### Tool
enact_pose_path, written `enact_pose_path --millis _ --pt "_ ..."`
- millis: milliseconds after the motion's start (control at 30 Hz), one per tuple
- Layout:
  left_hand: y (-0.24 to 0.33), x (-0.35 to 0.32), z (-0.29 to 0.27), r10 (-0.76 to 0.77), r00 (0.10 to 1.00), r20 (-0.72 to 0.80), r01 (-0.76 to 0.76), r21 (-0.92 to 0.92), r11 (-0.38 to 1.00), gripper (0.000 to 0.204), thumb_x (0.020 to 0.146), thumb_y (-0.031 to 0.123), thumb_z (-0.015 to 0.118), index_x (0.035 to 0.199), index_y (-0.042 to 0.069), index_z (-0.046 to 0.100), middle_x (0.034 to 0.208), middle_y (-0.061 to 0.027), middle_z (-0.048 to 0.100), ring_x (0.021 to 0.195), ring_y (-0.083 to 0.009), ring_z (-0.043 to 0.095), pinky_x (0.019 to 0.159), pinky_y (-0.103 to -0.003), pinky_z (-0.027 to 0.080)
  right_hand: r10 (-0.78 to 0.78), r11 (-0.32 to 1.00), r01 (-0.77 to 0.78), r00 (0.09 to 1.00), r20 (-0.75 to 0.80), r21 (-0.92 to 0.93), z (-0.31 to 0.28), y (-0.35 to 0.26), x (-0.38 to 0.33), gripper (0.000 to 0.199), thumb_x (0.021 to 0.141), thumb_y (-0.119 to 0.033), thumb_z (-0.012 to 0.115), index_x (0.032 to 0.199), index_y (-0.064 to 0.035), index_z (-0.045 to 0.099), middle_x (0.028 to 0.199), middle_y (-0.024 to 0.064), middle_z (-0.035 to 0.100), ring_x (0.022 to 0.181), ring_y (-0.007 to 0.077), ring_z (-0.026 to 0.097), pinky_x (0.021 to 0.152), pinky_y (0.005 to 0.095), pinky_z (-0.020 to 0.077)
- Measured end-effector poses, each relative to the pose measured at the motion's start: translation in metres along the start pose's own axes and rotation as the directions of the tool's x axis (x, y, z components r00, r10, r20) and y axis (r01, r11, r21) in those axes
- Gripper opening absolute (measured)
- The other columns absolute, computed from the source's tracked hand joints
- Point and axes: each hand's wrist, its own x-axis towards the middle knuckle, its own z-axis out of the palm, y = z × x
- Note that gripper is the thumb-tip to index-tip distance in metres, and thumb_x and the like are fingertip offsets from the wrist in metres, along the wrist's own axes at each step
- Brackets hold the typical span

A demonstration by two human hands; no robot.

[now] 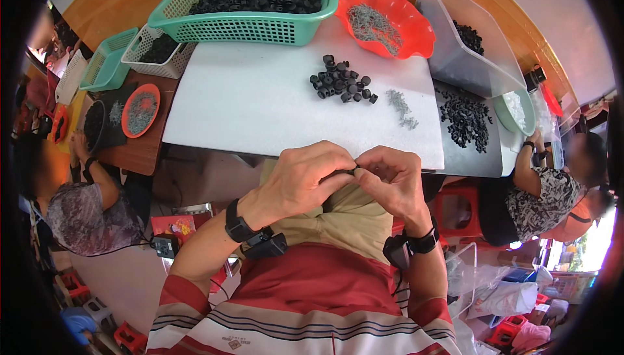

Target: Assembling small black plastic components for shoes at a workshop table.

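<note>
Both my hands meet just off the near edge of the white-covered table (247, 101), above my lap. My left hand (304, 176) is closed, with thumb and fingers around a small black part (343, 172). Thumb and forefinger of my right hand (395, 183) pinch at the right end of that same part. Fingers hide most of it, so its exact kind cannot be made out. On the table beyond lies a loose heap of small black plastic parts (341, 80). A small pile of thin grey metal pieces (403, 109) sits to its right.
A green basket (240, 31) of black parts stands at the back, beside a red scalloped bowl (422, 41) of grey pieces. To the right are a clear bin (478, 72) and scattered black bits (465, 121). People work at left (84, 205) and right (539, 192).
</note>
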Motion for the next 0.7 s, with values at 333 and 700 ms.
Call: enact_pose_path --millis 333,700 --pt "0.004 -0.002 -0.005 -0.067 0.996 0.066 0.072 -0.082 0.994 0.025 0.075 -0.002 0.082 0.098 0.002 0.073 0.1 -0.0106 0.072 0.085 -0.0231 0.073 0.072 -0.031 0.06 0.031 0.995 -0.034 0.999 0.037 0.091 -0.001 0.007 -0.002 0.009 0.084 0.003 0.069 0.093 0.0051 0.069 0.085 0.0053 0.072 0.079 0.0096 0.068 0.07 0.0242 0.0552" --pt "0.009 -0.001 -0.01 -0.322 0.917 0.236 0.39 -0.361 0.847 0.024 0.078 -0.008 0.079 0.099 0.001 0.075 0.104 -0.0105 0.072 0.094 -0.0179 0.072 0.085 -0.03 0.061 -0.3 0.913 0.326 0.944 0.138 -0.246 -0.007 -0.001 -0.001 0.017 0.074 0.002 0.071 0.09 0.002 0.067 0.082 0.0099 0.071 0.071 0.0152 0.072 0.064 0.0273 0.0563"
